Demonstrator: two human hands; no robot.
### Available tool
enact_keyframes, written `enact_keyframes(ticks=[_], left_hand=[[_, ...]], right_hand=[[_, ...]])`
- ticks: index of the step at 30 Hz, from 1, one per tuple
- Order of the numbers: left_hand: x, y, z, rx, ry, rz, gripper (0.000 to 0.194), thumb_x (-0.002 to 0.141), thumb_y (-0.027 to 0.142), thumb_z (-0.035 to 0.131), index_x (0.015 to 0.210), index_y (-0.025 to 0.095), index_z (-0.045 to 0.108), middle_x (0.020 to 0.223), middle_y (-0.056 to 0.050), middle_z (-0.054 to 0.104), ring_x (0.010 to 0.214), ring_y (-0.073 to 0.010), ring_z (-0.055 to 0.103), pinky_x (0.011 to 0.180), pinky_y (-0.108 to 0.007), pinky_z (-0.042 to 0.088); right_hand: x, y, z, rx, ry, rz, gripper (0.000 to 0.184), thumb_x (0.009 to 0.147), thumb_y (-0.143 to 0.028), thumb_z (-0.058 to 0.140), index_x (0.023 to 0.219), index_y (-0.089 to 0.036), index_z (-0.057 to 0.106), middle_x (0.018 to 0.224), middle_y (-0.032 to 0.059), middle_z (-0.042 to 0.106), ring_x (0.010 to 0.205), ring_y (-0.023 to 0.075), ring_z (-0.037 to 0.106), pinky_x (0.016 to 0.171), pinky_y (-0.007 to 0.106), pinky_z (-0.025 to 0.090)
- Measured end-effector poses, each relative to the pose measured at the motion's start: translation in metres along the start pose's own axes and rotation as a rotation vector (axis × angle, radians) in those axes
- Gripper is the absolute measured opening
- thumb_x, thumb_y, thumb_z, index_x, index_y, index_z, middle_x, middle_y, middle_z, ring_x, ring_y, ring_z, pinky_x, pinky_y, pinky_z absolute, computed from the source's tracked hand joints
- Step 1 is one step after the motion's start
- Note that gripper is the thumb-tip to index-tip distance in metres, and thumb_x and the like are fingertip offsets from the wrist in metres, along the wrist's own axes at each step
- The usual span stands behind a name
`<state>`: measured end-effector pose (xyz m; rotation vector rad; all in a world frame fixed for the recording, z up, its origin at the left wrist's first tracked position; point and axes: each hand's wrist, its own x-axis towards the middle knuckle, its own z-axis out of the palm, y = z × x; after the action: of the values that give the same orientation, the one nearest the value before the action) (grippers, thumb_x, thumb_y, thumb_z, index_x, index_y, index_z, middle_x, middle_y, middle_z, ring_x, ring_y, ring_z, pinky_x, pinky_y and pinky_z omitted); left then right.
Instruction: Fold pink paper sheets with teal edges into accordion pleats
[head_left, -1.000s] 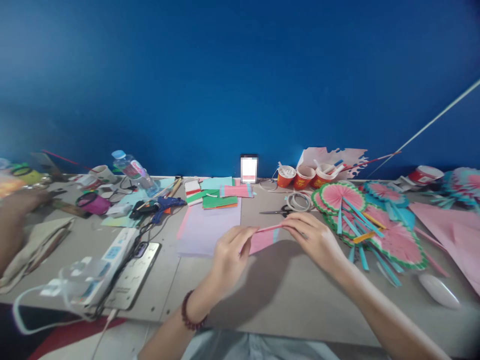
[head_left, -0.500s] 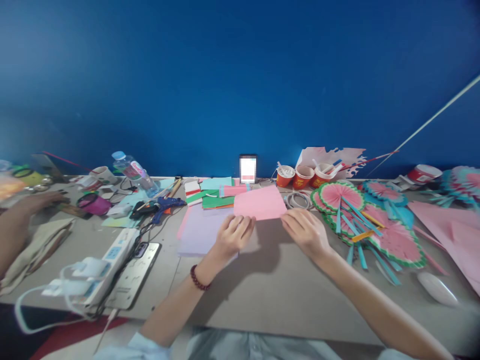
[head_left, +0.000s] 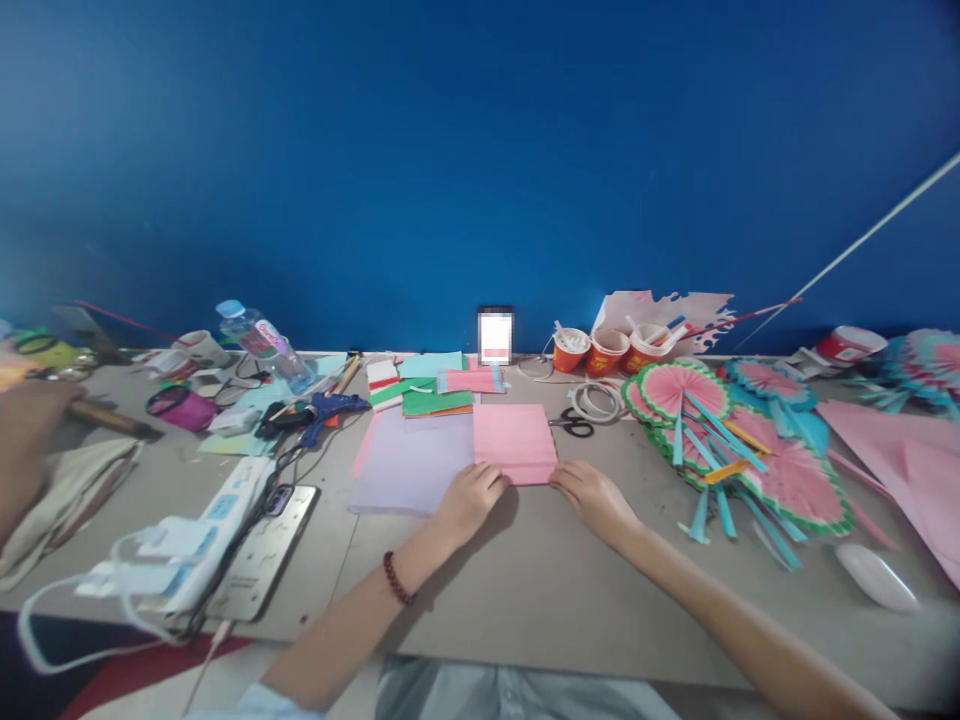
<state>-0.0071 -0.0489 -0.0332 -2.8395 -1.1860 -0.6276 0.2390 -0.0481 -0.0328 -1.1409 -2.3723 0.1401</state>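
Note:
A pink sheet of paper (head_left: 514, 442) lies flat on the grey table (head_left: 555, 580), partly over a pale lilac sheet (head_left: 409, 463). My left hand (head_left: 469, 502), with a dark bead bracelet on the wrist, pinches the pink sheet's near left corner. At the near right corner, my right hand (head_left: 592, 497) has its fingers closed on the sheet's edge. Both hands rest on the table side by side, just in front of the sheet.
Scissors (head_left: 571, 424) and a tape roll (head_left: 596, 402) lie behind the sheet. Pink-and-green paper fans (head_left: 739, 445) with blue strips cover the right. Stacked coloured paper (head_left: 435, 390), red cups (head_left: 607, 351), a glue gun (head_left: 330, 410), bottle (head_left: 262, 343), phone (head_left: 264, 552) and power strip (head_left: 199, 545) lie left. Another person's hand (head_left: 26, 430) is at far left.
The pink paper was held as a narrow fold, then lifted open, and now lies flat on the table. Both hands came down and nearer, holding its near edge.

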Motion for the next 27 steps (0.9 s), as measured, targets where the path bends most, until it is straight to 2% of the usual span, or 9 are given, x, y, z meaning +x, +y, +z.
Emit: enact_keyframes(ticks=[6, 10, 21, 27], left_hand=[[0.004, -0.003, -0.007, -0.195, -0.006, -0.133, 0.024, 0.088, 0.008, 0.045, 0.093, 0.018, 0.066, 0.084, -0.005, 0.064, 0.082, -0.0176, 0.059, 0.074, -0.03, 0.049], [0.007, -0.008, -0.008, -0.358, -0.015, -0.222, 0.023, 0.089, 0.012, 0.045, 0.09, 0.018, 0.068, 0.088, -0.006, 0.067, 0.086, -0.0165, 0.061, 0.077, -0.029, 0.049], [0.012, -0.021, -0.005, -0.563, -0.043, -0.336, 0.021, 0.085, 0.013, 0.052, 0.079, 0.019, 0.071, 0.085, -0.004, 0.068, 0.083, -0.0158, 0.063, 0.078, -0.027, 0.049], [0.014, -0.023, -0.006, -0.611, -0.072, -0.369, 0.02, 0.083, 0.012, 0.053, 0.078, 0.019, 0.072, 0.086, -0.005, 0.068, 0.083, -0.0155, 0.063, 0.08, -0.027, 0.048]], right_hand=[[0.012, 0.005, -0.006, 0.252, -0.079, 0.153, 0.02, 0.086, -0.013, 0.049, 0.081, -0.02, 0.067, 0.081, 0.0058, 0.069, 0.08, 0.0186, 0.063, 0.075, 0.03, 0.049], [0.016, 0.01, -0.004, 0.373, -0.087, 0.258, 0.021, 0.084, -0.016, 0.049, 0.079, -0.018, 0.069, 0.081, 0.007, 0.07, 0.079, 0.0186, 0.065, 0.075, 0.03, 0.049], [0.022, 0.01, -0.007, 0.429, -0.118, 0.442, 0.019, 0.077, -0.028, 0.054, 0.078, -0.018, 0.071, 0.077, 0.0056, 0.071, 0.068, 0.0177, 0.062, 0.064, 0.028, 0.047], [0.027, 0.013, -0.008, 0.378, -0.199, 0.472, 0.02, 0.075, -0.025, 0.053, 0.077, -0.018, 0.072, 0.082, 0.0064, 0.073, 0.075, 0.0193, 0.064, 0.072, 0.029, 0.046]])
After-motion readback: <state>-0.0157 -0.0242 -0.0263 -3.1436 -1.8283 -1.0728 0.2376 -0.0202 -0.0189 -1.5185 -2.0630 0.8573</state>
